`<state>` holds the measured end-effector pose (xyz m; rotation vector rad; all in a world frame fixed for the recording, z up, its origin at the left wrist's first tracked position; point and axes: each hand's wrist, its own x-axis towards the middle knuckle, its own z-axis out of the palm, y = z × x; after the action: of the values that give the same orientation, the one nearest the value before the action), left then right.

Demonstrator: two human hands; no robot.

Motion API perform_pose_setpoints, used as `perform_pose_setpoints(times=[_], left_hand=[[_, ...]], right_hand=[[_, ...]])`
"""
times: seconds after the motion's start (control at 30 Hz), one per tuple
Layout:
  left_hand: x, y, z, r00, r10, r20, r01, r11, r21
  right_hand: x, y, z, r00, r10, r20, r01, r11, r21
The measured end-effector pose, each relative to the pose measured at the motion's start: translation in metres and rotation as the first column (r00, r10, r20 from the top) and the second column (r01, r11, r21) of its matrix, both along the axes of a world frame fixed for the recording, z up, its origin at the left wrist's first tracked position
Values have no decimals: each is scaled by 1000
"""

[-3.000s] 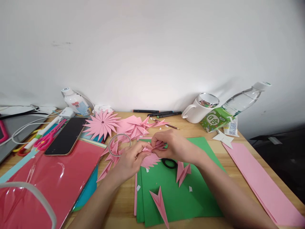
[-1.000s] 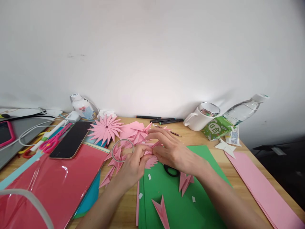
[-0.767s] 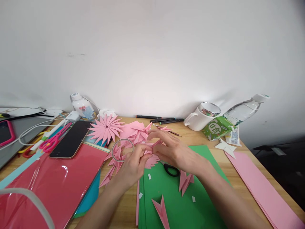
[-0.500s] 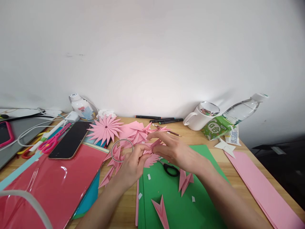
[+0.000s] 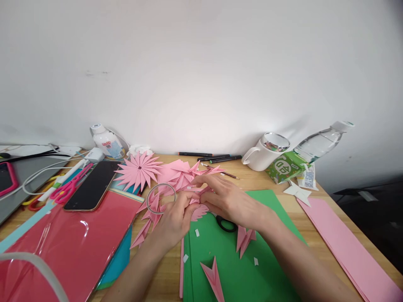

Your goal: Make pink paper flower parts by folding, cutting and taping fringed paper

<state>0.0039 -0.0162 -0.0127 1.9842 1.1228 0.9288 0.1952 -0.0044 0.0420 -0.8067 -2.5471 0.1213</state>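
My left hand (image 5: 176,216) is closed, pinching a folded pink paper piece (image 5: 195,200) between thumb and forefinger. From the other side, my right hand (image 5: 231,199) bends its fingers down onto the same piece, covering much of it. Beneath them a pink zigzag-edged paper (image 5: 200,213) partly shows over green sheets (image 5: 239,268). A tape roll (image 5: 161,198) is beside my left knuckles, above loose folded pink pieces (image 5: 143,235). Black-handled scissors (image 5: 226,224) lie under my right hand, their blades hidden. More folded pink pieces (image 5: 246,240) rest near my right wrist, and another (image 5: 214,279) lies at the front.
A finished-looking pink paper rosette (image 5: 140,167) lies back left. Left are a phone (image 5: 94,184), pink scissors (image 5: 71,186) and a red packet (image 5: 78,239). Behind stand markers (image 5: 225,158), a white mug (image 5: 262,157) and a tilted bottle (image 5: 321,144). Pink strips (image 5: 349,247) lie right.
My right hand has shifted slightly left and down, closer to my left fingers, covering more of the pink piece and the scissors. My left hand has barely moved.
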Motion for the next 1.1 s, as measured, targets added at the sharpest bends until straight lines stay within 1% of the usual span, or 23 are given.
perform_pose_setpoints(times=[0.3, 0.5, 0.6, 0.67, 0.73, 0.8, 0.87, 0.9, 0.93, 0.97, 1.0, 1.03, 1.07, 1.1], left_hand=[[0, 0, 0, 1000, 7, -16, -6, 999, 38], [-2, 1, -1, 1000, 3, 5, -3, 1000, 13], [-2, 1, 0, 1000, 17, 7, -17, 1000, 12], [-1, 1, 1, 999, 24, 41, -25, 1000, 12], [0, 1, 2, 993, 41, 110, -42, 999, 3], [2, 2, 4, 979, 71, 191, -67, 997, -28], [3, 3, 5, 959, 117, 259, -100, 992, -78], [3, 3, 6, 947, 145, 288, -119, 987, -106], [3, 3, 6, 933, 175, 314, -141, 982, -130], [4, 3, 7, 919, 205, 337, -163, 975, -149], [4, 3, 7, 906, 231, 354, -182, 969, -165], [4, 3, 7, 896, 250, 367, -197, 964, -177], [5, 3, 8, 888, 263, 377, -205, 961, -186], [5, 3, 8, 884, 268, 383, -208, 959, -193]], right_hand=[[1, 0, -1, 1000, -7, 17, 8, 999, -43], [-2, -1, -2, 1000, -17, -13, 17, 1000, 19], [-3, -1, -4, 999, -26, -41, 27, 999, 19], [-2, 0, -5, 997, -41, -66, 40, 999, -6], [3, 1, -3, 991, -67, -113, 63, 997, -33], [11, 0, 5, 975, -93, -201, 84, 995, -52], [21, -4, 17, 944, -103, -315, 78, 993, -92], [25, -7, 24, 936, -113, -334, 57, 983, -173], [28, -10, 31, 927, -82, -366, -8, 972, -236], [30, -14, 36, 921, -26, -389, -93, 954, -285], [31, -17, 40, 931, 43, -361, -173, 926, -336], [30, -20, 42, 940, 104, -325, -227, 901, -369], [27, -22, 42, 952, 138, -273, -239, 894, -379], [24, -23, 40, 968, 134, -212, -205, 911, -359]])
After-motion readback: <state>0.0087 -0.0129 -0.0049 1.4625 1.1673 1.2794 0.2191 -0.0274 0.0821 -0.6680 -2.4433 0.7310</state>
